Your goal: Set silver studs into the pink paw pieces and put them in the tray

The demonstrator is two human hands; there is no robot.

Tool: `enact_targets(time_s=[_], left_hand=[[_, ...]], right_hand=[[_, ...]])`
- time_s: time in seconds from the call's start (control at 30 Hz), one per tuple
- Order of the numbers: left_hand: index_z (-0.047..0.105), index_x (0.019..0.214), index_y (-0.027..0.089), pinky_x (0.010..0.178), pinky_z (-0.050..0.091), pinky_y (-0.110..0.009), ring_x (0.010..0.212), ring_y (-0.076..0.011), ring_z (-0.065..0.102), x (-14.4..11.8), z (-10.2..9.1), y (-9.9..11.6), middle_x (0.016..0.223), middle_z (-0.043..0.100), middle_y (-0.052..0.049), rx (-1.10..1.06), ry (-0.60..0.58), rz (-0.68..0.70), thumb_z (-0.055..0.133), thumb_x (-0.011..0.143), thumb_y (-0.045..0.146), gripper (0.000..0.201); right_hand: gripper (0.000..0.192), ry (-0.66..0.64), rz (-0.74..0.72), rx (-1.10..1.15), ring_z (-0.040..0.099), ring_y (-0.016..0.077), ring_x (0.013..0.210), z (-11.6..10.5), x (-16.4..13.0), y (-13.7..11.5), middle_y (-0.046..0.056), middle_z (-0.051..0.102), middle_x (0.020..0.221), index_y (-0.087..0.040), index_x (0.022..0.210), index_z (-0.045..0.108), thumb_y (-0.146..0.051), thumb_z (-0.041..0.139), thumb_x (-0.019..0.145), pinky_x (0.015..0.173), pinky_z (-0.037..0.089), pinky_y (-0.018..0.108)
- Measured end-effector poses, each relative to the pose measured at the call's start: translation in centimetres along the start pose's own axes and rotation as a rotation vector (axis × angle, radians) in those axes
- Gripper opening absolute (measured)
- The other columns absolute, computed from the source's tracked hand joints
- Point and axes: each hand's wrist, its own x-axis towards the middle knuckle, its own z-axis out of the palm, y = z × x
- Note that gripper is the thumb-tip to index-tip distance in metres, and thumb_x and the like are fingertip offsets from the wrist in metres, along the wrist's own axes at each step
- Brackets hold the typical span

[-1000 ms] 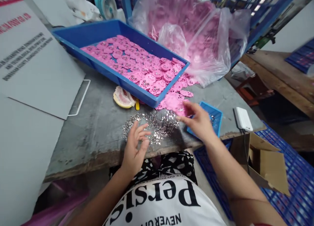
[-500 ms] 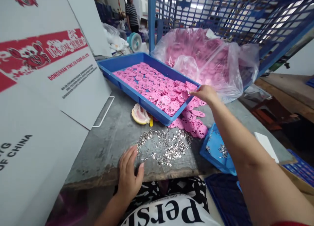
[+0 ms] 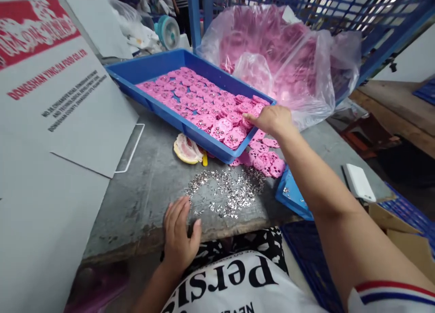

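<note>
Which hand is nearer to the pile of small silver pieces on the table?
Left. The left hand lies flat at the table edge beside the silver pieces. The right hand is farther away, at the blue tray's near corner.

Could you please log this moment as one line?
right hand: on pink discs in blue tray | left hand: flat beside metal bits
</note>
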Motion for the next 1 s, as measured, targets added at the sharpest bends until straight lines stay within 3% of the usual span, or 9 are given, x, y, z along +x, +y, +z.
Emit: enact_targets(time_s=[0.1,0.2,0.37,0.5,0.63,0.7,0.8,0.9,1.0], left_hand=[[0.035,0.158,0.010,0.117,0.042,-0.063,0.139,-0.0365,0.055,-0.1,0.0,0.0,0.137,0.061,-0.028,-0.012,-0.002,0.000,0.072,0.080,0.001,0.086],[0.035,0.158,0.012,0.118,0.041,-0.063,0.140,-0.0359,0.054,-0.2,0.2,0.1,0.138,0.061,-0.027,-0.014,-0.002,0.009,0.071,0.081,0.002,0.086],[0.034,0.159,0.017,0.119,0.040,-0.064,0.141,-0.0340,0.054,-0.2,0.3,0.1,0.140,0.061,-0.023,-0.008,-0.008,-0.026,0.068,0.085,0.007,0.081],[0.042,0.153,0.020,0.115,0.047,-0.058,0.137,-0.0321,0.058,-0.5,-0.3,0.1,0.141,0.063,-0.019,-0.062,0.026,-0.082,0.066,0.087,0.010,0.071],[0.059,0.138,0.023,0.107,0.054,-0.048,0.123,-0.0262,0.067,0.3,-1.3,1.9,0.130,0.070,-0.012,-0.345,0.027,-0.273,0.063,0.091,0.013,0.048],[0.061,0.136,0.025,0.099,0.057,-0.042,0.113,-0.0228,0.070,1.5,-1.3,3.8,0.131,0.070,-0.011,-0.652,-0.043,-0.477,0.061,0.096,0.020,0.041],[0.053,0.145,0.027,0.106,0.054,-0.043,0.130,-0.0271,0.063,3.8,-0.4,6.9,0.152,0.058,-0.014,-1.176,-0.259,-0.730,0.072,0.091,0.034,0.058],[0.065,0.126,0.020,0.115,0.048,-0.046,0.136,-0.0303,0.060,5.3,0.6,8.9,0.139,0.067,-0.014,-1.475,-0.268,-0.996,0.071,0.091,0.046,0.044],[0.068,0.107,0.016,0.104,0.054,-0.049,0.118,-0.0309,0.070,5.6,0.3,9.3,0.116,0.076,-0.014,-1.549,-0.181,-1.254,0.069,0.090,0.043,0.031]], right_hand=[[0.079,-0.034,0.137,-0.061,0.069,0.0405,0.111,0.9,-1.5,3.7,0.028,0.074,0.117,-0.007,0.119,0.074,-0.073,0.036,0.098,0.090,0.053,0.048],[0.052,-0.306,-0.015,-0.084,0.071,0.0344,0.109,4.1,-4.0,5.7,0.023,0.074,0.121,-0.012,0.124,0.073,-0.054,0.060,0.095,0.088,0.053,0.039],[0.071,-0.372,-0.203,-0.018,0.065,0.0344,0.118,9.4,-7.3,4.6,0.023,0.068,0.130,-0.013,0.132,0.069,-0.042,0.089,0.070,0.096,0.049,0.035],[0.054,-0.318,-0.186,0.046,0.066,0.0322,0.111,8.5,-7.4,6.0,0.023,0.067,0.125,-0.008,0.126,0.068,-0.031,0.080,0.079,0.090,0.049,0.035],[0.044,-0.231,-0.075,0.345,0.062,0.0206,0.078,5.4,-9.4,7.7,0.009,0.069,0.093,-0.014,0.106,0.070,-0.044,0.082,0.076,0.067,0.047,0.031],[0.046,-0.222,0.004,0.716,0.049,0.0142,0.058,4.4,-12.6,5.9,0.001,0.060,0.071,-0.017,0.090,0.066,-0.057,0.082,0.073,0.053,0.038,0.029],[0.051,-0.500,-0.081,1.193,0.041,0.0105,0.048,4.3,-18.9,0.4,-0.003,0.053,0.062,-0.020,0.085,0.060,-0.070,0.072,0.079,0.044,0.032,0.027],[0.053,-0.591,-0.170,1.275,0.043,0.0105,0.046,4.9,-24.0,-4.4,-0.005,0.051,0.056,-0.022,0.079,0.055,-0.072,0.074,0.077,0.043,0.034,0.025],[0.051,-0.661,-0.145,1.342,0.055,0.0135,0.050,5.7,-25.8,-4.6,-0.003,0.060,0.060,-0.021,0.089,0.060,-0.071,0.068,0.083,0.049,0.045,0.026]])
